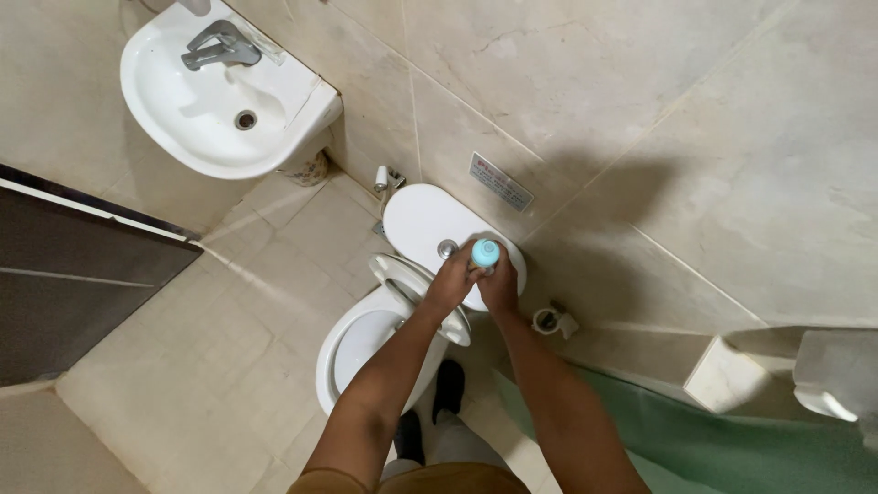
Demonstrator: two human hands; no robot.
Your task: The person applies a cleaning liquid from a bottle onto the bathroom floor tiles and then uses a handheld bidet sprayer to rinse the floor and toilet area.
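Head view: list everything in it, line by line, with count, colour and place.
Washbasin: one, white, upper left on the wall.
Tap: one, grey metal, on the basin's back edge.
Toilet bowl: one, white, centre, seat and lid raised.
Cistern: one, white, against the wall behind the bowl.
Flush button: one, silver, on the cistern top.
Bottle: one, light blue cap, above the cistern.
Wall sign: one, white, on the tiles above the cistern.
Door: one, dark brown, left edge.
Shoes: two, black, beside the bowl.
Left hand: one, on the bottle.
Right hand: one, on the bottle.
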